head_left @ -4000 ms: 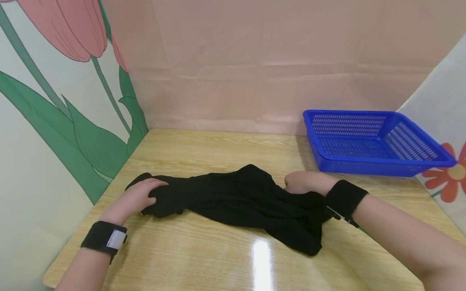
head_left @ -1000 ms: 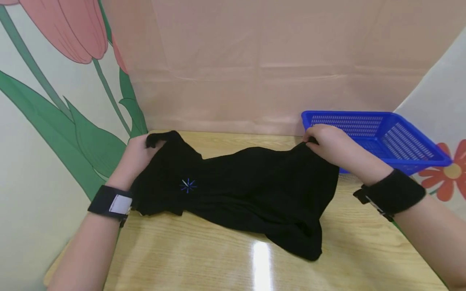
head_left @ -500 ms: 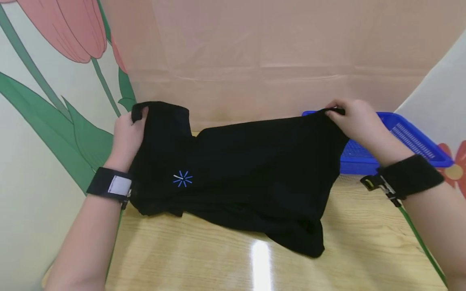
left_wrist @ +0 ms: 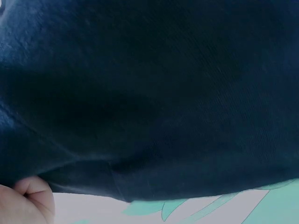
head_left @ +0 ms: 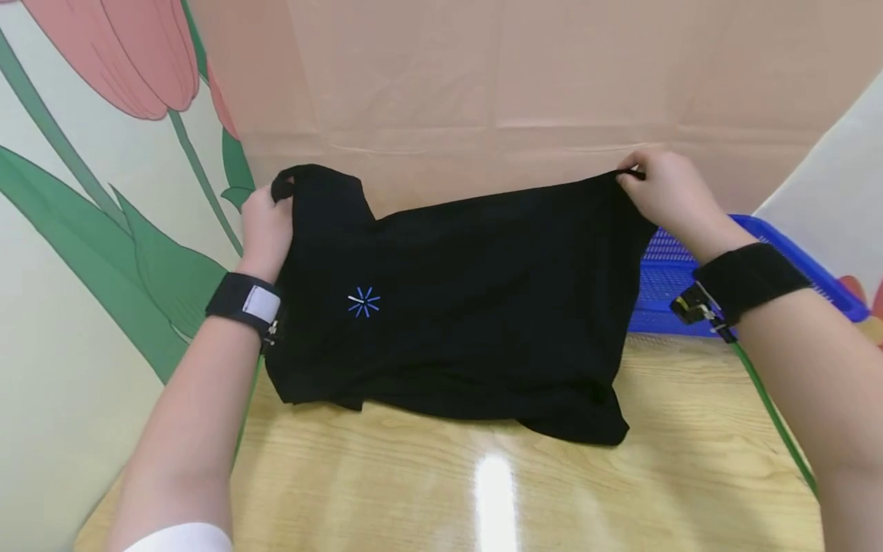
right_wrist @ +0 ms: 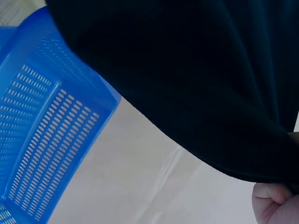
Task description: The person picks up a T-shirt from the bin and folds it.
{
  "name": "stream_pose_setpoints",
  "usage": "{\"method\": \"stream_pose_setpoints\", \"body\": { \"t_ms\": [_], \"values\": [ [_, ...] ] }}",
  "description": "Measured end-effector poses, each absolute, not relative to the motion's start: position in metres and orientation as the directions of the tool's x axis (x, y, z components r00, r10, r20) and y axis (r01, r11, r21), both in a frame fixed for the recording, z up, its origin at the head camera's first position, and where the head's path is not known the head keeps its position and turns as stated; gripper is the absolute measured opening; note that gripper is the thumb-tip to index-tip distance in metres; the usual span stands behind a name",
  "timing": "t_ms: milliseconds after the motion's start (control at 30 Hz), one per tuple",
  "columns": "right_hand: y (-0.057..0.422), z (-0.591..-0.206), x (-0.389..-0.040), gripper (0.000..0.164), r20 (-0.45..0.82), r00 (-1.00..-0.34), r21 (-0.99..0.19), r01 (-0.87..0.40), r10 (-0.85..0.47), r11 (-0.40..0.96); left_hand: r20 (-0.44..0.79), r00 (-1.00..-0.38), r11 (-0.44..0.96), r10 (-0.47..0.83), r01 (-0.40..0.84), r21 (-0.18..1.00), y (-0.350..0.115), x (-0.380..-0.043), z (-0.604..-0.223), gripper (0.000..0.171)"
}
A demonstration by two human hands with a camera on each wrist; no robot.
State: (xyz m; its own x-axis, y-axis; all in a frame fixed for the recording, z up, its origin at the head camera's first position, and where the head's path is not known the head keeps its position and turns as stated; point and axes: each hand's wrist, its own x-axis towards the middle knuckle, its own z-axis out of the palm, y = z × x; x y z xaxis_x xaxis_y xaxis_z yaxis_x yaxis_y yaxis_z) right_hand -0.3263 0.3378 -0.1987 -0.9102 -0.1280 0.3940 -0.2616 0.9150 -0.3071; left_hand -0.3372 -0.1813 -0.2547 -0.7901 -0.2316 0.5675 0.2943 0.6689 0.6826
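A black T-shirt [head_left: 483, 291] with a small blue-and-white starburst print is stretched sideways between both hands in the head view. Its upper edge is raised above the table, and the lower edge droops near the wood. My left hand [head_left: 267, 230] grips the sleeve end at the upper left, with a fold of cloth over the fingers. At the upper right corner my right hand [head_left: 665, 192] pinches the edge between thumb and fingers. Dark cloth fills most of the left wrist view, with part of the left hand [left_wrist: 30, 200] at its lower left. In the right wrist view, the right hand [right_wrist: 275, 203] holds the cloth's edge.
A blue perforated plastic basket [head_left: 672, 303] stands at the back right, partly behind the shirt and right arm. The wooden table [head_left: 386, 483] meets a pinkish backdrop [head_left: 428, 92] behind. A tulip-printed panel [head_left: 62, 307] borders the left side.
Four seconds ago the shirt lay bunched on the table. Both hands have since gripped its far edge and lifted it, spreading the cloth and revealing the starburst print. The basket has stayed in place.
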Motion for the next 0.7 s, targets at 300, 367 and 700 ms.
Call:
{"method": "stream_pose_setpoints", "body": {
  "t_ms": [300, 367, 700],
  "values": [
    [0.326, -0.206, -0.354, 0.028, 0.341, -0.919, -0.266, -0.295, -0.197, 0.918, 0.518, -0.828, 0.702, -0.212, 0.240, 0.671, -0.166, -0.360, -0.273, 0.041],
    [0.322, -0.209, -0.359, 0.027, 0.324, -0.922, -0.266, -0.304, -0.212, 0.915, 0.485, -0.847, 0.706, -0.217, 0.208, 0.677, -0.163, -0.363, -0.275, 0.036],
    [0.310, -0.219, -0.380, 0.024, 0.181, -0.950, -0.343, -0.303, -0.254, 0.889, 0.298, -0.901, 0.460, -0.317, 0.129, 0.879, -0.141, -0.383, -0.292, 0.030]
  ]
}}
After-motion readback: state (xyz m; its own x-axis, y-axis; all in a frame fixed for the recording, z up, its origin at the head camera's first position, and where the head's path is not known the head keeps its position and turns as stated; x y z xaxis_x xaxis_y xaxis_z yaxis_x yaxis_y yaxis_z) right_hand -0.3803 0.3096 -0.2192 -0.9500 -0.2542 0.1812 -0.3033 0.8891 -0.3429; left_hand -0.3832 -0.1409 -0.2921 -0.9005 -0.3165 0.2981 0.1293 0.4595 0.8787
